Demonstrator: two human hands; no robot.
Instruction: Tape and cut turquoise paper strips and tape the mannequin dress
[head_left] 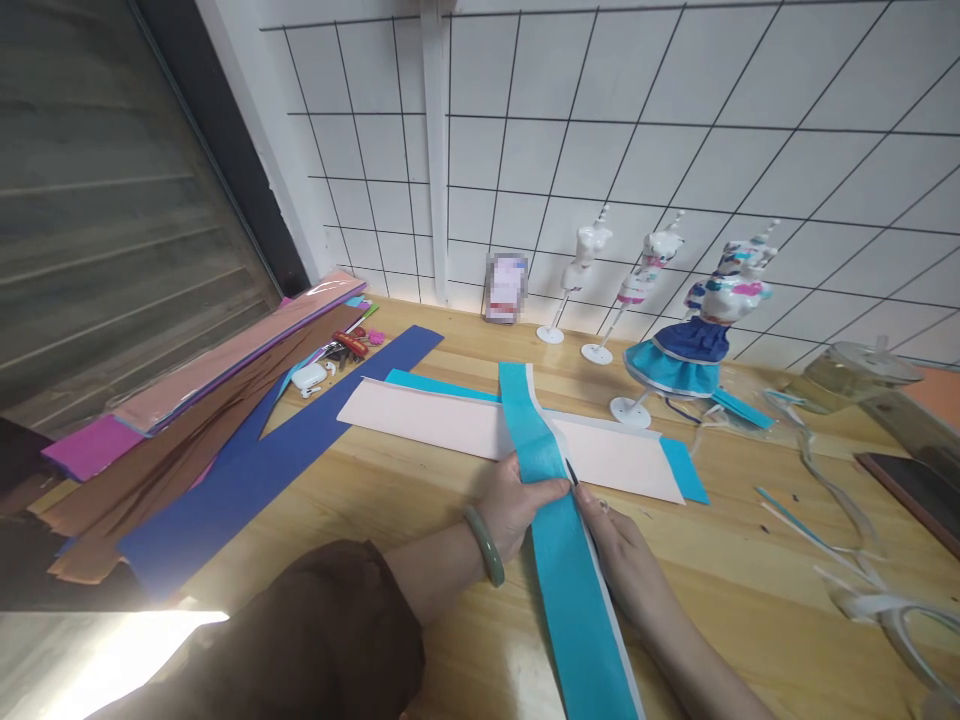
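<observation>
A long teal strip [577,590] with a white edge runs from the middle of the table toward me. My left hand [517,503], a green bangle on its wrist, pinches the strip with the thumb on top. My right hand [611,530] is at the strip's right edge, closed on a slim dark-tipped tool [573,472], perhaps scissors; its handle is hidden by the fingers. The tip lies against the white edge, just right of my left thumb. Beyond my hands, a pale pink strip [427,420] lies across the table on top of another teal piece [684,470].
Blue, brown and pink sheets [247,350] lie at the left, near a white earphone case [308,377]. Small mannequins [592,240] and a phone [506,287] stand at the back. White ribbon scraps [885,605] and a glass teapot [855,375] are at the right.
</observation>
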